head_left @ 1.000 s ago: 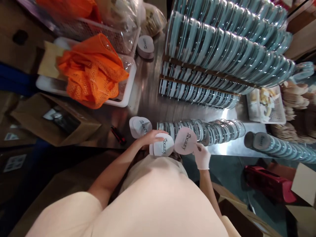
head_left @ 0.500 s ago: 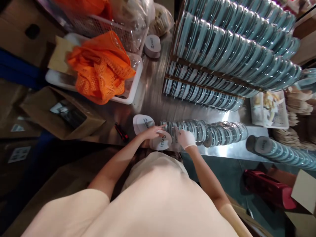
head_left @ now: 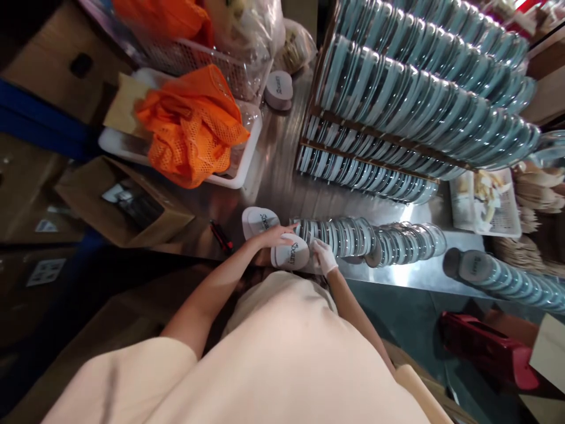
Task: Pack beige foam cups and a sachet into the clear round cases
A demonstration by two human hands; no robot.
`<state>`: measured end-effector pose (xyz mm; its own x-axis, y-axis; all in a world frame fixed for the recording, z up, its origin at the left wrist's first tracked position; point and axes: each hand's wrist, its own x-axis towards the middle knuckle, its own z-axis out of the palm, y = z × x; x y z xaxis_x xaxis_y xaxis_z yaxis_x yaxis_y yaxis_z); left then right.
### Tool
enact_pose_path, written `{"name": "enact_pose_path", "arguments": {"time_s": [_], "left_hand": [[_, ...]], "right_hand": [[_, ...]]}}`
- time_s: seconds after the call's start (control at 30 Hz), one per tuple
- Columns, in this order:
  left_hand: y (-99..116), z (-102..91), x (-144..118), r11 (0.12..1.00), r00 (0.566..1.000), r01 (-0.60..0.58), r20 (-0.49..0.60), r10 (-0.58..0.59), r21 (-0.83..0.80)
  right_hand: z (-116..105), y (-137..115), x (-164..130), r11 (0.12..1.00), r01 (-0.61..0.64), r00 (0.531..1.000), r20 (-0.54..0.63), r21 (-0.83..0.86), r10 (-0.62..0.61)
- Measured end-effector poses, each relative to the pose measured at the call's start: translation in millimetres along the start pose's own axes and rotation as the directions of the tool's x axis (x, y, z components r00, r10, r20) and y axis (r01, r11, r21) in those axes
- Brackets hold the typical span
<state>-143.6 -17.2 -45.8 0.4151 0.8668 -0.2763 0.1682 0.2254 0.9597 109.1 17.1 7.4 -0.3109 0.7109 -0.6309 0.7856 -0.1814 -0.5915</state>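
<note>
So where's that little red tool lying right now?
The red tool lies on the steel bench near its front edge, left of the white printed pad and the bare left hand, just right of the open cardboard box.

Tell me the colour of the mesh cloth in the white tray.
Orange mesh cloth; head view.

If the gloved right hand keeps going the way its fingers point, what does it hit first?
Most likely the white "Beauty" case under the left hand: the right hand points left toward it and seems already touching its edge, though depth is unclear.
</note>
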Motion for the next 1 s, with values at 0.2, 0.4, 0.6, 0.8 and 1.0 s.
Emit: {"name": "enact_pose_path", "arguments": {"time_s": [0.2,0.4,0.6,0.8,1.0], "left_hand": [[3,1.9,5,1.000,1.000,-0.004,-0.019,0.004,0.004],[27,6.8,-5,1.000,0.982,0.018,-0.187,-0.019,-0.008],[46,10.1,-39,0.973,0.914,0.105,-0.367,-0.176,-0.205],[34,29.7,-40,0.951,0.906,0.195,-0.326,-0.269,-0.241],[19,-9.8,-66,0.971,0.847,0.176,-0.478,-0.233,-0.162]], "right_hand": [[-13,3,-10,0.992,-0.040,0.989,0.147,0.124,0.022],[-15,-10,-30,0.968,-0.089,0.969,-0.244,-0.233,0.031],[-9,-28,-64,0.944,0.125,0.941,-0.264,-0.304,-0.210],[-32,-18,-68,0.977,0.080,0.950,-0.281,-0.199,-0.136],[-45,-14,-83,0.931,0.107,0.873,-0.416,-0.349,-0.256]]}}
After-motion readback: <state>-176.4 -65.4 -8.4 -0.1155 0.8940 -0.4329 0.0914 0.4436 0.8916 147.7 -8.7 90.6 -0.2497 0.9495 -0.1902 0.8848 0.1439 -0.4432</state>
